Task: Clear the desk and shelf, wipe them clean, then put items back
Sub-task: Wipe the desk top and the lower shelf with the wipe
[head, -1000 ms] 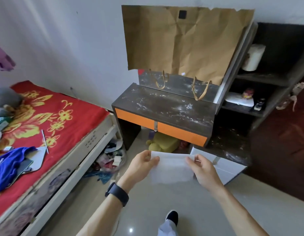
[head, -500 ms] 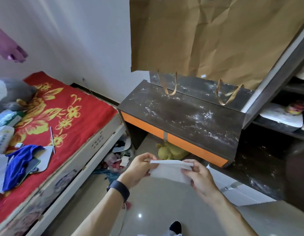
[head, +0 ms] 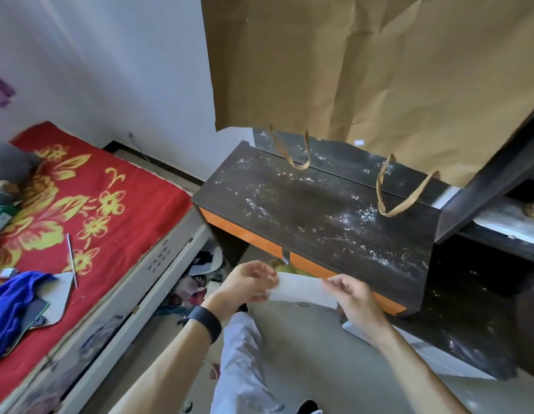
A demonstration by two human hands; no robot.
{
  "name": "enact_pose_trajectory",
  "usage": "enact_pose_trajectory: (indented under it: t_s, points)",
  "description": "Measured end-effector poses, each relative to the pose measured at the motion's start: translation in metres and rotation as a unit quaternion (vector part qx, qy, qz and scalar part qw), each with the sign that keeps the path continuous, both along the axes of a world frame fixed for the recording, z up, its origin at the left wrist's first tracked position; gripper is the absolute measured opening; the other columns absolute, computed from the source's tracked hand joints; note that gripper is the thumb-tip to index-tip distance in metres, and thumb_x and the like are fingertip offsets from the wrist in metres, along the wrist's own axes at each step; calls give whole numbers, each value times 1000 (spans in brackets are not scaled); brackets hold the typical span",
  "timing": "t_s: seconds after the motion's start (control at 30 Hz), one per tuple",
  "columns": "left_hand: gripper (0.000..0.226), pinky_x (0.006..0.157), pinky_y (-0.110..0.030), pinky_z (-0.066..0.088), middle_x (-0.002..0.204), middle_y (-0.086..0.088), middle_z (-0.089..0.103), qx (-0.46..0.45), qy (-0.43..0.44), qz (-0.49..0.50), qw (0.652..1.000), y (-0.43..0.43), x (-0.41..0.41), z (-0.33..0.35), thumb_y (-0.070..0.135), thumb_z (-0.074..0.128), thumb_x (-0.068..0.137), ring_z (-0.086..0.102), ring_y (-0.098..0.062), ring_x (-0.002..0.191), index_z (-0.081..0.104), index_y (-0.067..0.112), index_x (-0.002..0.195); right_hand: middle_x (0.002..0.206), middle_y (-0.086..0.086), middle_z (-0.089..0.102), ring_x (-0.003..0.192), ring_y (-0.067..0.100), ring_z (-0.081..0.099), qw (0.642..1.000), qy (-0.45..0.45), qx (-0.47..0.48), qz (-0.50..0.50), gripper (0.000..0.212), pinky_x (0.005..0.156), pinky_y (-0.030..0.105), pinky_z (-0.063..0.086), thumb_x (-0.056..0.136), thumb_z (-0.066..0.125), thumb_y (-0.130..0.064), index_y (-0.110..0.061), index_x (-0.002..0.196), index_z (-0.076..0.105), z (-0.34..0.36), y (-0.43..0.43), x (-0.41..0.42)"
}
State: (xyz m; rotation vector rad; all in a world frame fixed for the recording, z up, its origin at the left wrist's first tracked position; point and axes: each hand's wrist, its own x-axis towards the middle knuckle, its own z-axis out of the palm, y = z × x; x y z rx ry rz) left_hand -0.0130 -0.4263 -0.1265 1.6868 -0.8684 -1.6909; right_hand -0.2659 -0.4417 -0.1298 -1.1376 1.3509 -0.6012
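Dark desk (head: 319, 222) with orange drawer fronts, top speckled white, folded white wipe (head: 300, 289) stretched level before its front edge

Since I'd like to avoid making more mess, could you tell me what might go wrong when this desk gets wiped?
1. The bag handles hang down over the back of the desk; a wiping stroke could snag them and tug the paper bag down.
2. The white powder is widespread, while the wipe pinched between the left hand and right hand looks thin, so it may smear or push dust off the front edge onto the floor.
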Motion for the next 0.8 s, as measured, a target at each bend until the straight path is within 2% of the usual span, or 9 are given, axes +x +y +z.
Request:
enact_pose_trajectory:
  t_s: [0.07,0.13,0.23,0.3,0.4,0.47,0.57,0.67,0.8]
  points:
    - [16,77,-36,58,81,-5,56,-21,-26,11,999,-17,10,-8,3,77,83,60,-23,78,65,13,88,75,-2,65,66,9,54,998,50,-39,-6,7,64,25,42,83,73,-15,-19,84,67,-11,-16,18]
    - [24,76,-37,59,84,-8,58,-20,-34,12,999,-36,25,-14,-5,75,82,62,-25,79,64,14,92,81,-6,66,70,14,55,996,72,-60,0,20,66,28,43,80,70,-7,-25,88,65,-21,-37,41]
    - [36,73,-35,58,86,-8,57,-7,-28,14,999,-66,61,-29,-11,72,80,63,-24,79,64,17,100,102,-14,65,95,3,61,994,81,-73,-17,37,77,21,46,82,66,-4,-29,107,59,-28,-79,87]
    - [36,71,-31,55,81,-4,55,4,-51,14,999,-91,90,-42,-11,72,80,60,-19,74,63,16,103,101,-13,64,93,2,62,993,88,-62,-39,42,75,20,48,83,67,-7,-32,114,55,-35,-113,123]
    - [30,72,-32,54,81,0,57,8,-128,44,991,-128,131,-62,1,74,79,59,-16,73,67,15,105,106,-6,68,95,13,65,988,136,-59,-31,39,83,32,52,83,65,-11,-32,115,58,-50,-162,177]
    - [24,69,-28,51,83,3,60,11,-177,74,981,-151,163,-73,10,67,83,61,-16,78,69,19,105,114,-3,67,105,18,61,980,187,-70,16,39,87,29,45,85,59,-9,-29,118,59,-60,-199,224]
    - [15,68,-22,49,89,3,67,11,-182,127,975,-177,202,-89,20,61,88,63,-15,85,68,26,99,123,-2,64,114,21,56,968,216,-101,74,41,93,28,42,88,50,-4,-24,124,57,-66,-253,288]
    - [5,67,-16,45,89,9,69,21,-184,177,967,-197,232,-106,28,61,92,64,-6,85,66,31,93,126,-6,62,116,16,55,958,225,-124,130,40,99,28,42,92,46,-4,-26,124,57,-71,-309,349]
    - [8,63,-7,41,88,18,67,40,-190,213,957,-212,258,-130,37,63,93,62,0,84,67,31,95,123,-5,64,113,15,57,932,228,-171,225,34,95,21,40,95,49,-10,-25,125,57,-92,-352,411]
